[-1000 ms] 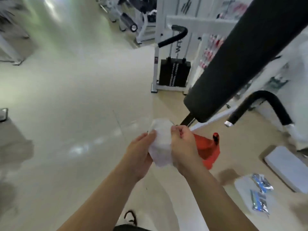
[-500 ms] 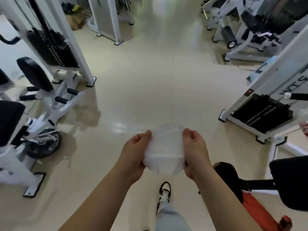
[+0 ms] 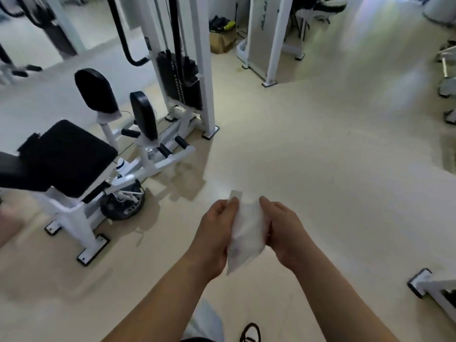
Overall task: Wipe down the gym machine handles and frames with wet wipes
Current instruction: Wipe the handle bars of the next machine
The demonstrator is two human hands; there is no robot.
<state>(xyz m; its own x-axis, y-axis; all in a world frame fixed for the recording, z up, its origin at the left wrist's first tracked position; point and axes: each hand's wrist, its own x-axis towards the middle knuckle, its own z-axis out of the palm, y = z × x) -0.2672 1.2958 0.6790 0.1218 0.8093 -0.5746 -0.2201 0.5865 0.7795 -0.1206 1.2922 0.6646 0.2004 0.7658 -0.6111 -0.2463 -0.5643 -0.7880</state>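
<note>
A white wet wipe [image 3: 246, 233] hangs between both hands above the floor. My left hand [image 3: 214, 233] pinches its left edge and my right hand [image 3: 283, 230] grips its right edge. To the left stands a white gym machine [image 3: 138, 164] with a black seat [image 3: 64, 156], two black upright pads [image 3: 96, 91] and short black handles [image 3: 182, 142]. Behind it rises a white frame post [image 3: 204, 70] with a black weight stack [image 3: 180, 82].
Beige floor [image 3: 320, 156] spreads out ahead and to the right. Another white machine frame [image 3: 269, 38] stands at the back, with a cardboard box [image 3: 222, 40] beside it. A white machine foot [image 3: 429, 287] shows at the lower right. My shoe [image 3: 250, 333] is at the bottom edge.
The view has swung left, so the seated machine is now nearer and larger. Both hands have drawn the spread wipe closer together, and it now hangs folded between them.
</note>
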